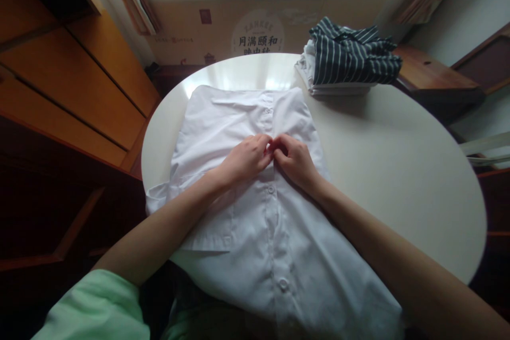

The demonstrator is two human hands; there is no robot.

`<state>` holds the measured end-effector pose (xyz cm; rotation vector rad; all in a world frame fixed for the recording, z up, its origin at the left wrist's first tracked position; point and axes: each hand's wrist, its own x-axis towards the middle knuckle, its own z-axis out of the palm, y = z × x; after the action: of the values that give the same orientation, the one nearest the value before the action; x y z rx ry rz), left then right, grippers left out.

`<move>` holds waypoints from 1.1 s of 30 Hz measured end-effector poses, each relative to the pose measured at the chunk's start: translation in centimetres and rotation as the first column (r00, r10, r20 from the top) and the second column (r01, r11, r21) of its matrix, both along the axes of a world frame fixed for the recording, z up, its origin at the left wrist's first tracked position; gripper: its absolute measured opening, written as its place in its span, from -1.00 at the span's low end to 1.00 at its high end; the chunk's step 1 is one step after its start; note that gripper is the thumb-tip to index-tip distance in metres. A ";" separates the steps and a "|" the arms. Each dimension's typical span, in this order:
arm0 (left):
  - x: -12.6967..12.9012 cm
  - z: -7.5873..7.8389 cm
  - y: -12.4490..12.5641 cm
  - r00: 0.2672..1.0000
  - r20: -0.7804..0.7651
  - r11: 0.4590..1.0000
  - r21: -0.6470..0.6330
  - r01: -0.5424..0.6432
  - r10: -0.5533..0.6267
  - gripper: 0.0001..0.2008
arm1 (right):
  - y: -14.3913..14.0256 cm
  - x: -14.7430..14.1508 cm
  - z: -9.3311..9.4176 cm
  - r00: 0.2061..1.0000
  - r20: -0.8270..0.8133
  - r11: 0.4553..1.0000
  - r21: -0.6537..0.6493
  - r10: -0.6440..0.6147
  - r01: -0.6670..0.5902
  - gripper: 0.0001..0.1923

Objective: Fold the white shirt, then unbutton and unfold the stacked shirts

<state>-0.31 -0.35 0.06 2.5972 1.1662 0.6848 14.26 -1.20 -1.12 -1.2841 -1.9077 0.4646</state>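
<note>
Head view looks down on a round white table. White shirt lies flat, front up, across the left and middle of the tabletop; its near hem hangs over the near edge toward the person, collar end toward the far side. Button placket runs near-to-far down the shirt's middle, with a lower button near the hem, a second button just near of the hands, and another button far of them. Left hand and right hand meet on the placket at mid-shirt, knuckles up, fingertips touching each other. Fingers of both hands are curled together and pinched on the placket cloth at one spot; whatever sits between the fingertips is hidden by them. Left hand rests on the shirt's left panel, right hand on the right panel, the placket line passing directly under the pinch. Both forearms cross the near part of the shirt and lie on it. Light green sleeve shows at the near left. Folded stack of clothes with a dark striped garment on top sits at the far right of the table, well apart from the hands. Wooden cabinets stand to the left.
</note>
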 end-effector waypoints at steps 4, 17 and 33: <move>0.0 0.1 -0.1 1.000 -0.017 1.000 0.002 -0.004 0.004 -0.89 | 0.0 0.0 0.0 1.000 -0.001 1.000 0.000 -0.005 0.005 -0.85; 0.0 0.0 0.0 1.000 -0.007 1.000 0.010 0.001 -0.001 -0.93 | 0.0 0.0 0.0 1.000 0.001 1.000 -0.001 0.002 -0.002 -0.85; 0.0 0.1 -0.1 1.000 -0.019 1.000 0.003 0.005 -0.005 -0.91 | 0.0 0.0 0.0 1.000 -0.001 1.000 -0.016 0.001 -0.001 -0.85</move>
<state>-0.35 -0.40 0.15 2.6141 1.1649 0.6632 14.27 -1.19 -1.08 -1.2929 -1.9081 0.4815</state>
